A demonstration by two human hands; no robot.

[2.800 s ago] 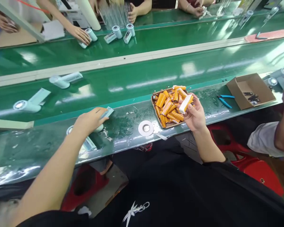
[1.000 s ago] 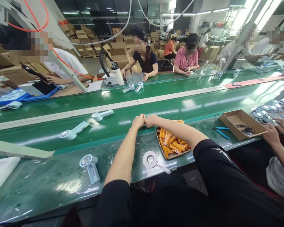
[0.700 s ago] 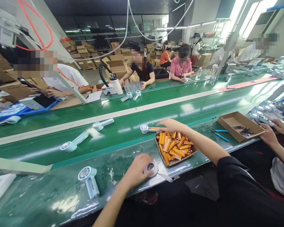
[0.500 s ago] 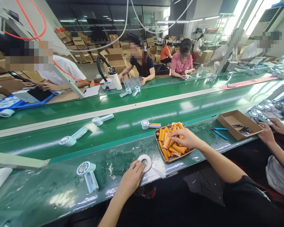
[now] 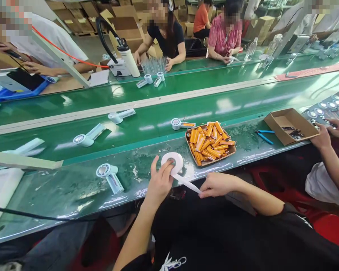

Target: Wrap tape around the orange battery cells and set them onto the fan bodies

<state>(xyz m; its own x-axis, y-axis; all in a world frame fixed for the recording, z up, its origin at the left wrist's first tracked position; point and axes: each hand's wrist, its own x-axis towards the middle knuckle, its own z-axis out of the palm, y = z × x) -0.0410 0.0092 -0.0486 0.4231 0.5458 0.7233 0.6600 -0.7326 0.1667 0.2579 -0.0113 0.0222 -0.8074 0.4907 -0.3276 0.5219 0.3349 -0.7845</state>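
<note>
- The roll of white tape (image 5: 178, 159) was held by the left hand (image 5: 160, 182) near the front edge of the green bench (image 5: 147, 161); its fingers were bent at the central hole, while one finger was held apart from the others.
- The free strip (image 5: 188, 184) of the tape was pinched at its end between the thumb and fingers of the right hand (image 5: 216, 185); a straight span was formed between the two hands.
- Orange-wrapped cells (image 5: 210, 145) were heaped in a shallow cardboard tray (image 5: 211, 162), which was placed beyond the right hand and just beside the roll.
- A pale blue fan body (image 5: 113, 180) was laid on the bench, to the left of the left hand and well apart from it.
- A second fan unit (image 5: 176, 123), with orange seen in its handle, was placed behind the tray, its handle directed toward the right.
- Blue-handled pliers (image 5: 264, 136) were set between the tray and an open cardboard box (image 5: 279, 130), in which small dark parts (image 5: 295, 134) were contained.
- Beside the box, a co-worker's hand (image 5: 322, 137) was seen at the right.
</note>
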